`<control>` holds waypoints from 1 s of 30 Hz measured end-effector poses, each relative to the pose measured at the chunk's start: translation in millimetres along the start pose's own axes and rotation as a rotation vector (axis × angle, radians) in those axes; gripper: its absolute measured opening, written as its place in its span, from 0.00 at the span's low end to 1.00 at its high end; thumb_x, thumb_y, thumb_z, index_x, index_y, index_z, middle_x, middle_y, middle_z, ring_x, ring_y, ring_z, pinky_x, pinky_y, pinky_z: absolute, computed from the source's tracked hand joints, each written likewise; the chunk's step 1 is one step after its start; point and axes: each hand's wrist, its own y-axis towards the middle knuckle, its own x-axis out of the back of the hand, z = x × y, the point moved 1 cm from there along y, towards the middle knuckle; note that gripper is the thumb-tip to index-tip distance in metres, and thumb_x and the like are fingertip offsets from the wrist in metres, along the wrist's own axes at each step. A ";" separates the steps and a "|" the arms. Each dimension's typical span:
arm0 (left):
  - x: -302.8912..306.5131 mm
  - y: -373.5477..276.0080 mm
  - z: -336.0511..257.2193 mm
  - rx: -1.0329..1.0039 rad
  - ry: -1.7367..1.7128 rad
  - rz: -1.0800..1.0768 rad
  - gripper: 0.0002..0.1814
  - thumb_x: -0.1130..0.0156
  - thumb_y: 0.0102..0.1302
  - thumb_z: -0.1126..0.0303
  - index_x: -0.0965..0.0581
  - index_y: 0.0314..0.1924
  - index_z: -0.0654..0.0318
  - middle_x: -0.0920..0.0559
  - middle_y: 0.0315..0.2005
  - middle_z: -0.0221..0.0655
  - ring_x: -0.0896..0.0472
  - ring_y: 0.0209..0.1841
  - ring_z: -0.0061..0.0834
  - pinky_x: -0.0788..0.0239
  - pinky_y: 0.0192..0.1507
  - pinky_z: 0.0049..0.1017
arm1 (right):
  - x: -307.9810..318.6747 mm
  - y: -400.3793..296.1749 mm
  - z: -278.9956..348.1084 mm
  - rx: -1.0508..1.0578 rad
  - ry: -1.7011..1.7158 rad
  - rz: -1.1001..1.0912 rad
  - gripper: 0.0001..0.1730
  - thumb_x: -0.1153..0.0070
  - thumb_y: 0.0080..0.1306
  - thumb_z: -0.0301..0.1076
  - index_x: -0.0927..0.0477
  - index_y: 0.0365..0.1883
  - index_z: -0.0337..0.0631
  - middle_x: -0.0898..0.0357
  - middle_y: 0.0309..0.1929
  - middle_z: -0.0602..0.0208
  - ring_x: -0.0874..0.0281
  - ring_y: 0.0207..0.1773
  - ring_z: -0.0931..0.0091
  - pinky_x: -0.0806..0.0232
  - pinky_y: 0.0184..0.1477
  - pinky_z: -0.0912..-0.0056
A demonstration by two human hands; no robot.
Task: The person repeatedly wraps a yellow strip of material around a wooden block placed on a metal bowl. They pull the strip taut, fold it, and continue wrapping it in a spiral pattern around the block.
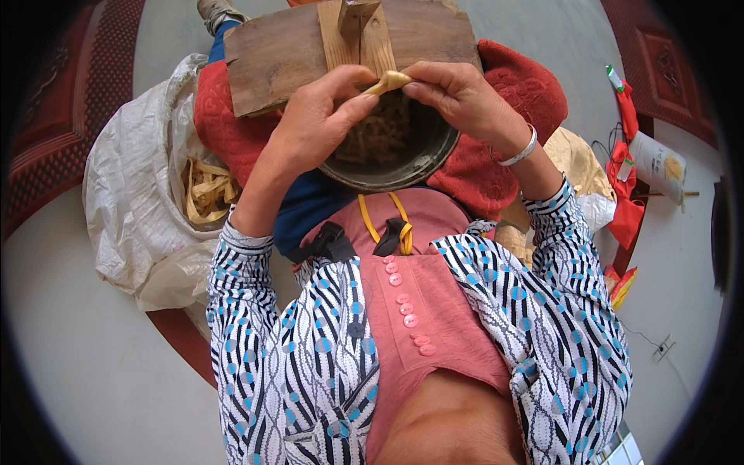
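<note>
A folded strip of pale yellow, dried plant material [388,82] spans the space between my two hands. My left hand [325,113] pinches its left end between thumb and index finger. The right end sits between the thumb and fingers of my right hand [465,96], which has a silver bangle at the wrist. Below both hands is a dark round basin [427,168] on my lap, holding many small pale pieces [375,136]. A wooden board [279,55] with a lighter upright wooden piece [357,35] lies across the basin's far side.
At the left stands a white woven sack [133,174] with yellowish dry strips [208,189] in its mouth. Red cloth [523,87] covers my knees. At the right are a brown paper-like bag [575,157], red bags [625,215] and a white printed bag [657,165].
</note>
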 end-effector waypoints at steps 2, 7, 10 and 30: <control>-7.7 2.9 -14.2 0.071 -0.129 0.046 0.12 0.38 0.71 0.64 0.23 0.45 0.66 0.20 0.28 0.29 0.24 0.31 0.16 0.32 0.34 0.19 | -6.1 -1.7 15.4 0.171 -0.164 -0.040 0.07 0.40 0.67 0.34 0.19 0.35 0.40 0.24 0.26 0.56 0.24 0.30 0.61 0.31 0.33 0.63; -14.3 3.8 -11.3 0.065 -0.371 0.151 0.09 0.39 0.72 0.63 0.24 0.42 0.62 0.20 0.30 0.25 0.29 0.29 0.10 0.40 0.30 0.13 | -0.3 -3.0 32.1 0.403 -0.372 -0.015 0.10 0.39 0.64 0.34 0.25 0.27 0.40 0.28 0.23 0.59 0.24 0.29 0.59 0.33 0.30 0.57; -6.5 -1.6 2.3 0.094 -0.331 0.264 0.10 0.39 0.72 0.65 0.24 0.45 0.64 0.22 0.30 0.22 0.29 0.30 0.11 0.38 0.32 0.13 | -3.4 -10.9 28.8 0.407 -0.349 0.040 0.13 0.38 0.64 0.34 0.28 0.24 0.39 0.30 0.21 0.59 0.26 0.27 0.58 0.34 0.29 0.56; 24.8 20.5 13.4 -0.081 -0.125 -0.038 0.09 0.41 0.73 0.70 0.19 0.48 0.65 0.22 0.27 0.22 0.30 0.28 0.09 0.42 0.29 0.13 | -11.1 22.6 -15.3 -0.129 0.392 -0.176 0.11 0.43 0.72 0.34 0.18 0.46 0.37 0.23 0.29 0.78 0.30 0.28 0.88 0.35 0.30 0.85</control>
